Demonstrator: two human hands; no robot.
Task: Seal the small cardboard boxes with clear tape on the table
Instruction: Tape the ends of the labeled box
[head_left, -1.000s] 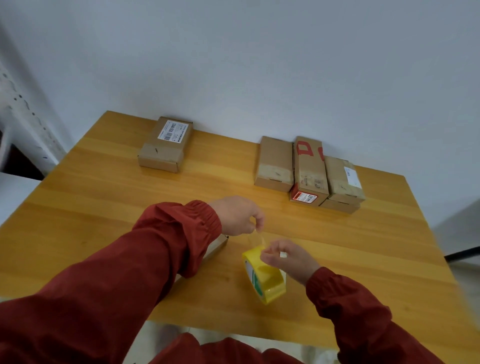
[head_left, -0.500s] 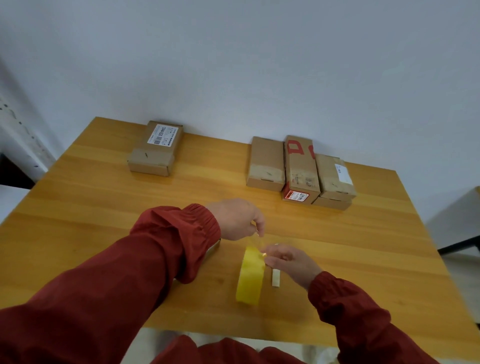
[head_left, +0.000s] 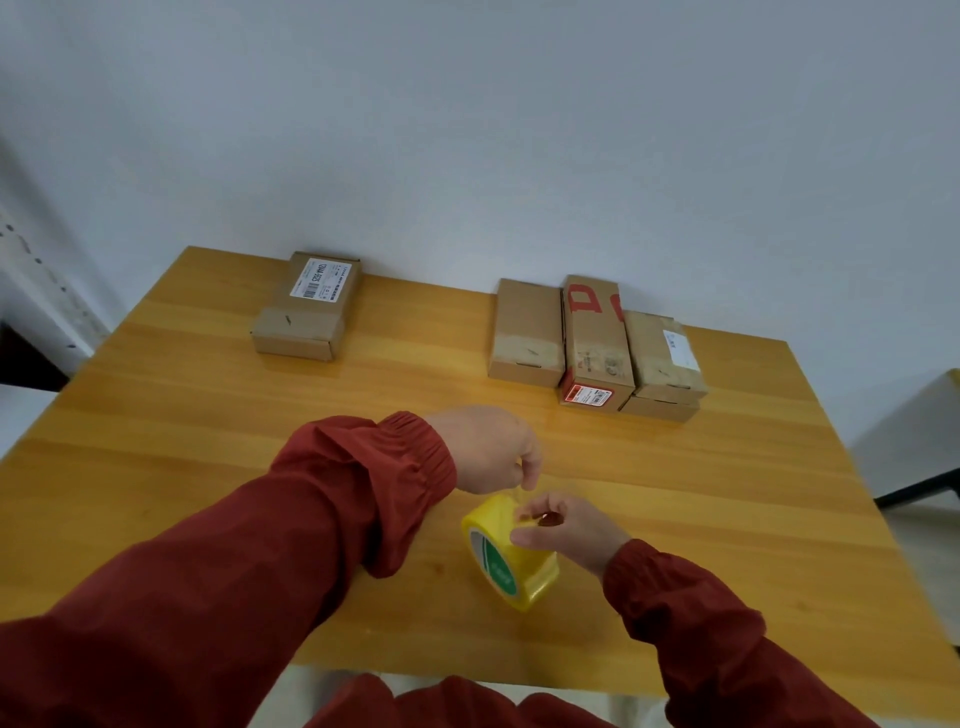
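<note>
Grip on the yellow tape roll (head_left: 524, 571), tilted at lower centre of the frame, came from the right hand (head_left: 569, 530), while the left hand (head_left: 491, 449) just above pinched what seemed the free tape end (head_left: 516, 492). Beyond both hands, up and right, the cluster of boxes (head_left: 597, 338) lay on the surface (head_left: 208, 415), long axes running up the frame, left hand nearer; a lone box (head_left: 309, 306) sat well apart at upper left.

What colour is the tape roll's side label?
Green, on the ring label of the yellow-tinted tape roll; head view.
</note>
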